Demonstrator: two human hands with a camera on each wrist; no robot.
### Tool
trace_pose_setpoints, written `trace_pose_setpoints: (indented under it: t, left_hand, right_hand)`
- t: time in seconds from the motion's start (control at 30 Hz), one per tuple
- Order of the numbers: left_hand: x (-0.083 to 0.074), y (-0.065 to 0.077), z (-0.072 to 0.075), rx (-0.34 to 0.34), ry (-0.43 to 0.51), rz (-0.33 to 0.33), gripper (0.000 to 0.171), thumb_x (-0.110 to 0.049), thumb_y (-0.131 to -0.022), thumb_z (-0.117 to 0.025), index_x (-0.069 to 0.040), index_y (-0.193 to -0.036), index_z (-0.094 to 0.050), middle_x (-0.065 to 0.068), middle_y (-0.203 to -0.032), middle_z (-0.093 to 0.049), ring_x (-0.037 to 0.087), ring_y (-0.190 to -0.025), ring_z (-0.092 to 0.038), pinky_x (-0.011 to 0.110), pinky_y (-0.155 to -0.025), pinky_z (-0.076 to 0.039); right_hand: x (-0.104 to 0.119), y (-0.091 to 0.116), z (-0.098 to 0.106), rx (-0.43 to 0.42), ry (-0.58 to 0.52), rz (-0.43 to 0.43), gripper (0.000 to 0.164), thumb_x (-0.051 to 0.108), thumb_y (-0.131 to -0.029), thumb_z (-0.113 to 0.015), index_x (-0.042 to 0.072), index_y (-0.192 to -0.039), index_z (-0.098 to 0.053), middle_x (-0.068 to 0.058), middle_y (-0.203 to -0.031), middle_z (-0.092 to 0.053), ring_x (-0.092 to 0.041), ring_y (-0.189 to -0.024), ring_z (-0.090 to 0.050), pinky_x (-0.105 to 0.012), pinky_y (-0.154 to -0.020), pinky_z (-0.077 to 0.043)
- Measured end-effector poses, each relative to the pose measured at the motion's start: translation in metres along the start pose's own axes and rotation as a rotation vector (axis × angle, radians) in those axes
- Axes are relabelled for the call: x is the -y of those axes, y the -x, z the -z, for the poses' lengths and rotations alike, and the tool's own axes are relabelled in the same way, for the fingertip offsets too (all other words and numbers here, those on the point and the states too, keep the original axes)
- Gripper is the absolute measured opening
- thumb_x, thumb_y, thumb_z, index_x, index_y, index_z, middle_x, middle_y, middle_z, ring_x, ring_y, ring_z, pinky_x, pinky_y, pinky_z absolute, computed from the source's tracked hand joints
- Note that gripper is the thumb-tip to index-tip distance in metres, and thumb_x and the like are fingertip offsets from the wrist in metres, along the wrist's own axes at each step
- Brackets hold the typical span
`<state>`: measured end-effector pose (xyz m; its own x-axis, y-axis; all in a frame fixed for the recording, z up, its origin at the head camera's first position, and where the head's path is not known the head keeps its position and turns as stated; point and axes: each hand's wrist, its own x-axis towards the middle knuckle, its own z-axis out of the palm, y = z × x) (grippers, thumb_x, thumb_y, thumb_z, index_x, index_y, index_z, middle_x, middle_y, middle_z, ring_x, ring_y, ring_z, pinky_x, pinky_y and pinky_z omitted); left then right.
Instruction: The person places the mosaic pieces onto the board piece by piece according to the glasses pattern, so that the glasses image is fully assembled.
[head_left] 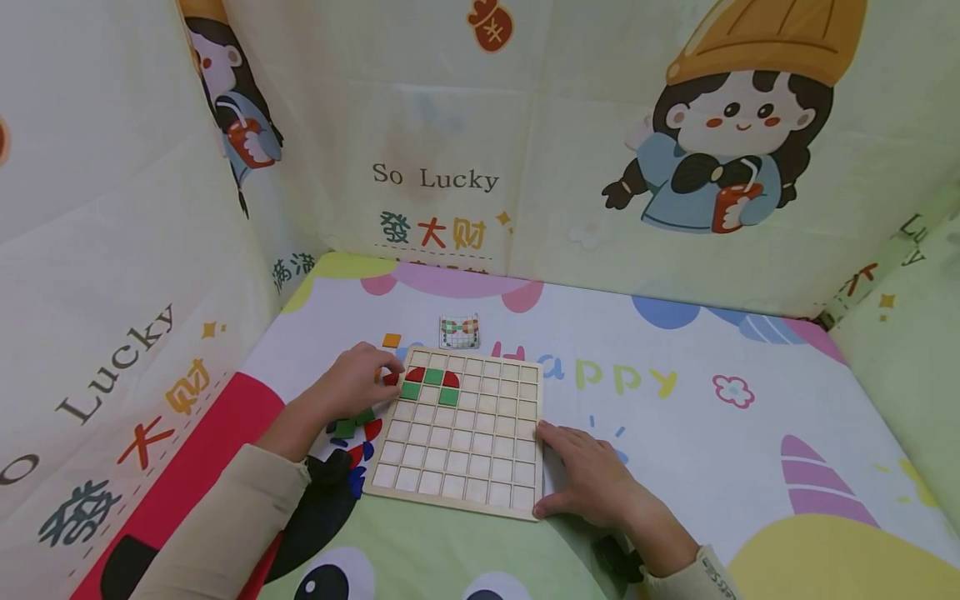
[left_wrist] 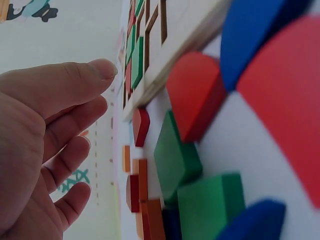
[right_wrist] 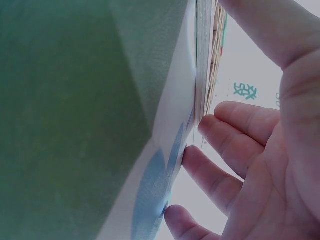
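A wooden grid board (head_left: 454, 505) lies on the table. Near its back left corner, several red and green pieces, such as a green square (head_left: 433, 377) and a red rounded piece (head_left: 451, 380), sit in cells. My left hand (head_left: 348, 385) hovers by the board's left edge, over loose pieces. In the left wrist view its thumb and fingers (left_wrist: 75, 120) are loosely bent, nothing visible between them. Below are a red rounded piece (left_wrist: 192, 85) and a green block (left_wrist: 207, 207). My right hand (head_left: 592, 473) rests against the board's right edge, thumb at the front corner, fingers (right_wrist: 235, 145) extended.
A small printed card (head_left: 459, 331) with a grid pattern lies behind the board. An orange square (head_left: 392, 340) is left of the card. More loose blue pieces (head_left: 357, 482) lie along the board's left side. Printed cloth walls (head_left: 555, 167) stand behind and at the sides.
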<state>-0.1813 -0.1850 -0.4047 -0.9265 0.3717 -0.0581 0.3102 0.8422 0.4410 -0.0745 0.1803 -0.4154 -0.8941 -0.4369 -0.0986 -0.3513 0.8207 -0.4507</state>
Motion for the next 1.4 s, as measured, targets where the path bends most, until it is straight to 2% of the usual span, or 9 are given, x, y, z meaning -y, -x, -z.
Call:
trace_pose_setpoints:
  t: [0.27, 0.43, 0.73, 0.97, 1.13, 1.4]
  left_hand:
    - [0.014, 0.007, 0.002, -0.011, 0.046, 0.076, 0.035, -0.018, -0.083, -0.079, -0.009, -0.116, -0.072, 0.01, -0.104, -0.06, 0.028, -0.105, -0.05, 0.034, -0.071, -0.057]
    - [0.024, 0.013, 0.004, -0.022, 0.061, 0.104, 0.039, -0.018, -0.084, -0.08, -0.006, -0.12, -0.07, 0.014, -0.114, -0.06, 0.032, -0.112, -0.049, 0.036, -0.072, -0.058]
    - [0.035, 0.013, 0.008, -0.02, 0.067, 0.144, 0.042, -0.018, -0.085, -0.08, -0.005, -0.123, -0.069, 0.019, -0.116, -0.058, 0.037, -0.113, -0.048, 0.037, -0.071, -0.059]
    - [0.037, 0.008, 0.007, -0.015, 0.057, 0.139, 0.04, -0.017, -0.086, -0.078, -0.005, -0.123, -0.068, 0.018, -0.116, -0.058, 0.035, -0.112, -0.048, 0.037, -0.071, -0.059]
    - [0.037, 0.005, 0.005, -0.005, 0.06, 0.146, 0.038, -0.019, -0.087, -0.077, -0.008, -0.122, -0.069, 0.016, -0.117, -0.057, 0.034, -0.112, -0.048, 0.037, -0.075, -0.058]
    - [0.038, 0.002, 0.003, -0.006, 0.053, 0.14, 0.037, -0.019, -0.087, -0.077, -0.006, -0.121, -0.069, 0.016, -0.116, -0.057, 0.034, -0.112, -0.048, 0.041, -0.081, -0.057]
  right_hand:
    - [0.001, 0.0, 0.001, 0.001, -0.006, -0.002, 0.106, 0.053, -0.063, -0.09, 0.005, -0.148, -0.046, -0.013, -0.147, -0.051, -0.035, -0.133, -0.046, -0.062, -0.096, -0.038]
    - [0.002, 0.0, 0.001, 0.004, -0.002, -0.004, 0.107, 0.053, -0.063, -0.089, 0.005, -0.148, -0.046, -0.012, -0.147, -0.05, -0.035, -0.134, -0.045, -0.062, -0.096, -0.038]
    - [0.001, 0.0, 0.0, 0.0, 0.004, -0.007, 0.106, 0.052, -0.063, -0.09, 0.006, -0.148, -0.047, -0.011, -0.147, -0.051, -0.035, -0.134, -0.045, -0.063, -0.095, -0.038]
    - [0.0, 0.0, 0.0, 0.006, 0.0, -0.002, 0.106, 0.054, -0.064, -0.089, 0.005, -0.148, -0.046, -0.012, -0.148, -0.05, -0.035, -0.134, -0.045, -0.063, -0.096, -0.038]
    - [0.0, 0.0, 0.0, 0.007, -0.002, 0.003, 0.106, 0.053, -0.064, -0.089, 0.006, -0.148, -0.046, -0.012, -0.147, -0.05, -0.035, -0.134, -0.045, -0.063, -0.096, -0.038]
    - [-0.001, 0.0, 0.0, 0.008, -0.005, -0.001, 0.106, 0.054, -0.064, -0.089, 0.006, -0.148, -0.046, -0.012, -0.147, -0.05, -0.036, -0.134, -0.045, -0.063, -0.096, -0.038]
